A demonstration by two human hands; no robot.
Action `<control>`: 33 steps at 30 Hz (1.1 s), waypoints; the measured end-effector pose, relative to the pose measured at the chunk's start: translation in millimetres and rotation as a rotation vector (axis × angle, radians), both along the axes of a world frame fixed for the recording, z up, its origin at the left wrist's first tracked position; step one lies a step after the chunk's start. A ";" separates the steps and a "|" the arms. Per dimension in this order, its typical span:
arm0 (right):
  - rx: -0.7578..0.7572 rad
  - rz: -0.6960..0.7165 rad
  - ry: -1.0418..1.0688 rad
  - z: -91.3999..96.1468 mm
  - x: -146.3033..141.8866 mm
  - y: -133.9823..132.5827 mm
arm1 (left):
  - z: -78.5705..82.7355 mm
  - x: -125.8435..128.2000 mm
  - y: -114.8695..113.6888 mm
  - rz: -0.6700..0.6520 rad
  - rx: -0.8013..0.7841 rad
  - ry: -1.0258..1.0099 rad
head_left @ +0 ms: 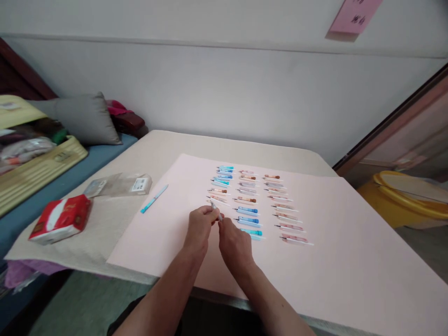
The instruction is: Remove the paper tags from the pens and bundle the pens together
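Observation:
A slim pale pen (pixel 213 206), with its narrow end pointing up and away, is held between my two hands. My left hand (pixel 201 223) grips it with the fingers closed and the thumb along its side. Close beside, my right hand (pixel 234 240) is closed at the pen's lower end, and the fingers partly cover it. Several pens with pen parts lie ahead in three columns. Among them are a blue pen (pixel 248 210) and a teal one (pixel 251 232) near my right hand, and a pink one (pixel 294 238) further right. A single light-blue pen (pixel 154 199) lies apart on the left.
Pink paper (pixel 154 247) covers much of the table (pixel 196 141). On the left are a clear plastic box (pixel 119 185) and a red tissue pack (pixel 63 217). A yellow bin (pixel 408 198) stands beyond the right edge, and a wall (pixel 224 88) rises behind.

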State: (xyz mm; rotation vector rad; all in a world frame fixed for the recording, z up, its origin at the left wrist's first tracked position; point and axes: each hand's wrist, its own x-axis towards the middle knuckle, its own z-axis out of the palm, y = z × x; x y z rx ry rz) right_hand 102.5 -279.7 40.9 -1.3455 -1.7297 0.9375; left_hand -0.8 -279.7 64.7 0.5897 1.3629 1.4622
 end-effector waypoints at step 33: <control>-0.440 0.161 0.411 17.3 14.9 4.0 | 6.0 4.3 -2.9 -0.168 0.094 -0.355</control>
